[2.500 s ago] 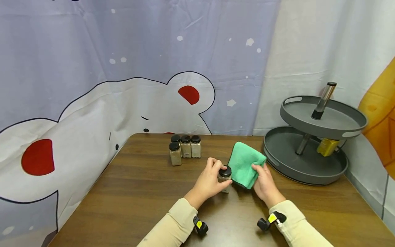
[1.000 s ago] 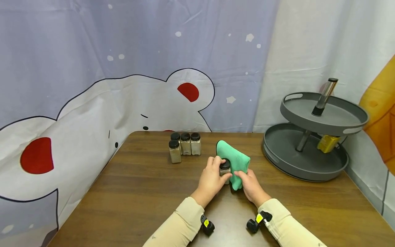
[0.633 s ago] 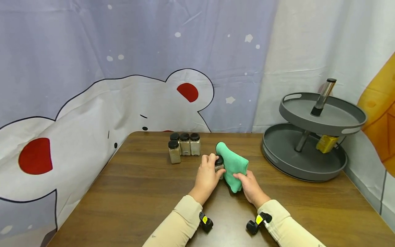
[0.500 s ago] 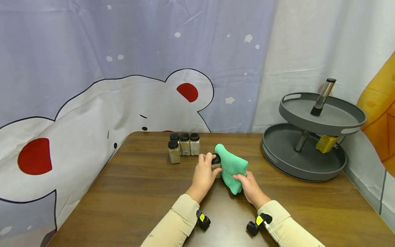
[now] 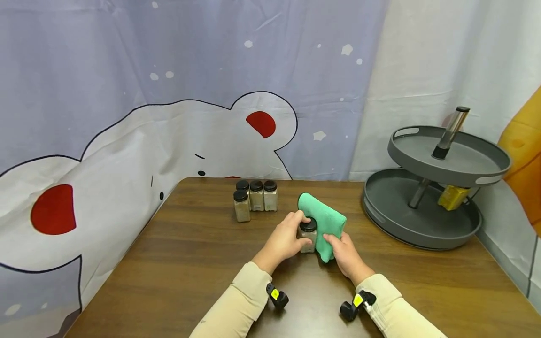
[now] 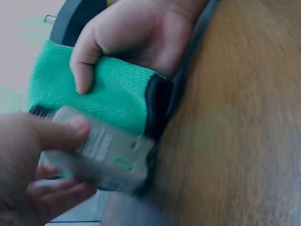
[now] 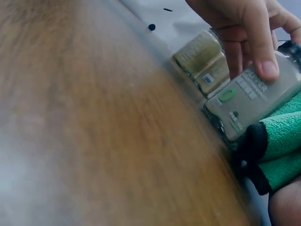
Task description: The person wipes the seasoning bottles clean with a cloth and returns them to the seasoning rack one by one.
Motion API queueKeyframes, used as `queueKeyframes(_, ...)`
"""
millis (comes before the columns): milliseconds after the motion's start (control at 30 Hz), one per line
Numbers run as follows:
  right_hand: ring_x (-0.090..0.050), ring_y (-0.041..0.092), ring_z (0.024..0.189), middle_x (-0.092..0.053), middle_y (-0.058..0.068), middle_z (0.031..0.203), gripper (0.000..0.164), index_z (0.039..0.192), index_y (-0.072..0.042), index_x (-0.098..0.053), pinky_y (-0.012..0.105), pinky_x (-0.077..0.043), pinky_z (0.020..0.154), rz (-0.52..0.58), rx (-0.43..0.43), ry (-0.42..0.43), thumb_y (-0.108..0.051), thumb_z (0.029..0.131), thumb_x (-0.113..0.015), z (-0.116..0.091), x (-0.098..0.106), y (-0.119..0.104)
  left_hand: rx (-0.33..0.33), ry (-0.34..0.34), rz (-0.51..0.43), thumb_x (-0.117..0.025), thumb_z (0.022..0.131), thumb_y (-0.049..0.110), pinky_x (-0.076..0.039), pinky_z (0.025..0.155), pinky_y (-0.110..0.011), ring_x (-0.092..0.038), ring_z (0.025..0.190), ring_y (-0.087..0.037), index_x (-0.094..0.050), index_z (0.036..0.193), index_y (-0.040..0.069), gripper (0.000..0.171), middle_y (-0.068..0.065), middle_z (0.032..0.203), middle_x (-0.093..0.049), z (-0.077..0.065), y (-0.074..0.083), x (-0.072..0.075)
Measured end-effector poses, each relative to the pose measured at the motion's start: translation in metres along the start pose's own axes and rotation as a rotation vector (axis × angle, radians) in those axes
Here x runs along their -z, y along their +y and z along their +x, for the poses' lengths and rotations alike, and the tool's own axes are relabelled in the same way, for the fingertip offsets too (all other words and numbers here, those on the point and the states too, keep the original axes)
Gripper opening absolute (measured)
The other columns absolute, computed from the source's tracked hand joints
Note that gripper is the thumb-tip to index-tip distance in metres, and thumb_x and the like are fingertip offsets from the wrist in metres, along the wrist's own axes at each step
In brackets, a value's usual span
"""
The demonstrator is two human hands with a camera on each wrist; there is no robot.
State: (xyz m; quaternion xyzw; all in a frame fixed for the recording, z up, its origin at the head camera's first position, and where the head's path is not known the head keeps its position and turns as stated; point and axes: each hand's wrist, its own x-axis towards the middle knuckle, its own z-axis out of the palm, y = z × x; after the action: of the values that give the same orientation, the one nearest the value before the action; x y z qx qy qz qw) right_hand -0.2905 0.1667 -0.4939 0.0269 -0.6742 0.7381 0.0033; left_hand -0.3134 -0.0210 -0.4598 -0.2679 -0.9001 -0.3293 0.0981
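My left hand (image 5: 279, 241) grips a square clear spice jar (image 5: 308, 243) with a black lid, thumb on one side and fingers on the other. The jar stands upright on the table, and pale contents show through its wall. My right hand (image 5: 347, 257) holds a folded green cloth (image 5: 324, 220), thumb on its near face. The cloth lies against the jar's right side. White print and a green mark on the jar (image 6: 110, 148) show in the left wrist view, slightly blurred. Dark edging on the cloth (image 7: 282, 136) shows in the right wrist view.
Several more black-lidded spice jars (image 5: 256, 199) stand together at the back of the wooden table (image 5: 181, 263). At the right is a grey two-tier round tray (image 5: 422, 230), with a yellow object (image 5: 453, 197) on its lower tier. A printed curtain (image 5: 190, 61) hangs behind.
The right hand has brought the cloth left against the jar. The left hand moved the jar left, then back right, and more of the jar's front now shows.
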Motion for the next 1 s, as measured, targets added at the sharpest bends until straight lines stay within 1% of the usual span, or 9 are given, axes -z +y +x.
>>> queueKeyframes(67, -0.061, 0.01, 0.086, -0.064, 0.001, 0.096, 0.028, 0.12, 0.013, -0.052, 0.026, -0.051, 0.078, 0.018, -0.007, 0.005, -0.004, 0.098, -0.048, 0.0, 0.001, -0.001, -0.021, -0.041, -0.039, -0.086, 0.082, 0.019, -0.048, 0.07, -0.023, -0.055, 0.081, -0.011, -0.055, 0.117, 0.018, 0.047, -0.004, 0.122, -0.06, 0.001, 0.002, 0.001)
queueKeyframes(167, -0.06, 0.01, 0.088, -0.063, 0.0, 0.098, 0.028, 0.121, 0.012, -0.052, 0.026, -0.05, 0.079, 0.039, 0.0, -0.003, -0.004, 0.098, -0.047, 0.001, 0.002, -0.001, -0.029, -0.033, -0.045, -0.087, 0.081, 0.019, -0.049, 0.077, -0.024, -0.057, 0.09, -0.012, -0.055, 0.116, 0.018, 0.047, -0.004, 0.123, -0.06, 0.002, 0.004, -0.002)
queueKeyframes(267, -0.06, 0.01, 0.091, -0.063, 0.0, 0.101, 0.03, 0.124, 0.012, -0.052, 0.026, -0.051, 0.081, 0.044, 0.015, -0.017, -0.004, 0.099, -0.048, 0.002, 0.002, 0.0, -0.008, 0.031, -0.013, -0.088, 0.081, 0.022, -0.049, 0.079, -0.027, -0.059, 0.093, -0.015, -0.056, 0.117, 0.018, 0.048, -0.004, 0.119, -0.059, 0.0, 0.005, -0.006)
queueKeyframes(400, -0.061, 0.009, 0.095, -0.065, 0.0, 0.105, 0.034, 0.127, 0.013, -0.052, 0.025, -0.051, 0.085, 0.046, 0.015, -0.016, -0.005, 0.098, -0.049, 0.004, 0.0, 0.0, 0.012, 0.119, 0.033, -0.086, 0.083, 0.025, -0.052, 0.078, -0.032, -0.062, 0.089, -0.019, -0.056, 0.121, 0.016, 0.049, -0.007, 0.116, -0.056, -0.002, 0.004, -0.013)
queueKeyframes(533, -0.062, 0.01, 0.094, -0.066, 0.002, 0.105, 0.035, 0.126, 0.015, -0.052, 0.025, -0.051, 0.084, 0.036, 0.017, -0.007, -0.003, 0.097, -0.05, 0.004, -0.001, -0.001, 0.028, 0.205, 0.07, -0.085, 0.084, 0.024, -0.055, 0.083, -0.038, -0.066, 0.093, -0.027, -0.056, 0.123, 0.014, 0.05, -0.011, 0.113, -0.054, -0.001, 0.001, -0.018)
queueKeyframes(667, -0.061, 0.011, 0.092, -0.066, 0.007, 0.105, 0.035, 0.124, 0.017, -0.053, 0.026, -0.051, 0.082, -0.009, 0.019, -0.022, -0.003, 0.096, -0.052, 0.003, -0.001, -0.002, 0.077, 0.304, 0.1, -0.086, 0.082, 0.021, -0.056, 0.083, -0.042, -0.065, 0.093, -0.031, -0.057, 0.12, 0.014, 0.049, -0.012, 0.108, -0.053, 0.0, -0.002, -0.019)
queueKeyframes(733, -0.061, 0.01, 0.092, -0.066, 0.008, 0.106, 0.035, 0.125, 0.017, -0.053, 0.026, -0.051, 0.083, -0.031, 0.02, -0.031, -0.004, 0.096, -0.052, 0.003, -0.001, -0.002, 0.102, 0.325, 0.106, -0.086, 0.082, 0.021, -0.056, 0.083, -0.042, -0.065, 0.093, -0.031, -0.057, 0.12, 0.015, 0.048, -0.012, 0.107, -0.052, 0.0, -0.004, -0.018)
queueKeyframes(833, -0.061, 0.01, 0.093, -0.065, 0.008, 0.108, 0.035, 0.125, 0.016, -0.053, 0.026, -0.051, 0.084, -0.031, 0.019, -0.027, -0.005, 0.097, -0.052, 0.002, 0.0, -0.001, 0.123, 0.281, 0.089, -0.084, 0.085, 0.023, -0.055, 0.085, -0.042, -0.064, 0.095, -0.031, -0.056, 0.122, 0.015, 0.048, -0.013, 0.11, -0.052, 0.0, -0.004, -0.016)
queueKeyframes(1000, -0.061, 0.009, 0.089, -0.065, 0.002, 0.1, 0.032, 0.122, 0.014, -0.054, 0.025, -0.051, 0.081, 0.005, 0.021, 0.026, -0.003, 0.096, -0.05, 0.003, 0.003, 0.002, 0.133, 0.09, 0.001, -0.081, 0.087, 0.025, -0.053, 0.082, -0.039, -0.061, 0.096, -0.024, -0.057, 0.125, 0.018, 0.046, -0.01, 0.111, -0.056, 0.002, 0.0, 0.0)
